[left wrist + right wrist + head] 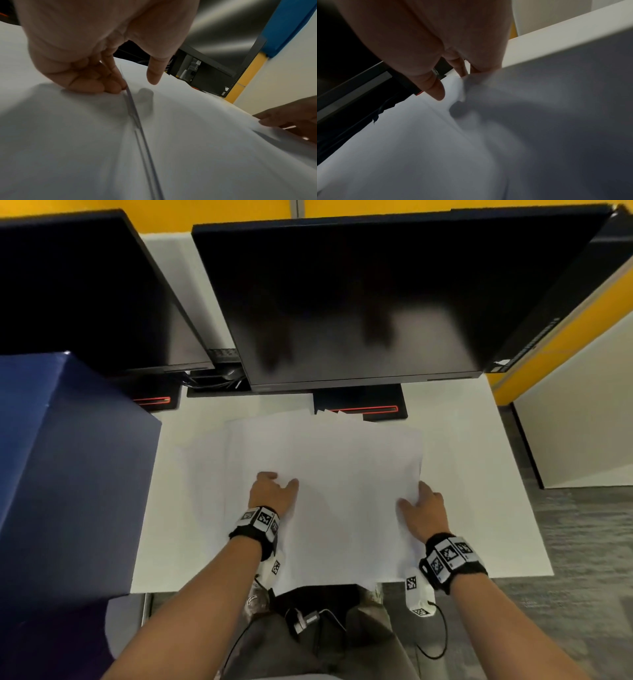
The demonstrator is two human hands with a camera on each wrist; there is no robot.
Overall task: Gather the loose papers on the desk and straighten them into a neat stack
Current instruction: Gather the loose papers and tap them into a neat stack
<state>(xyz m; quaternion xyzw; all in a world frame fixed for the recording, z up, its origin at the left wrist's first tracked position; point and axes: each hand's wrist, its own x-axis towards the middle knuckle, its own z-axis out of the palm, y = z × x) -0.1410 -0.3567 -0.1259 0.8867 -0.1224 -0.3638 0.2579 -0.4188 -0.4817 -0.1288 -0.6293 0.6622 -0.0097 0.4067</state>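
- While the papers (322, 474) lie mid-frame on the desk (479, 491), the left hand (272, 491) curls fingers (96, 83) against their edge (thumb apart).
- The right hand (423, 510) holds the opposite edge, fingers under, thumb on top.

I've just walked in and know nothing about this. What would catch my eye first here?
Probably the loose white papers spread over the white desk, with the left hand and right hand gripping their side edges. Behind them, two dark monitors fill the back of the desk, and a big blue box stands at the left.
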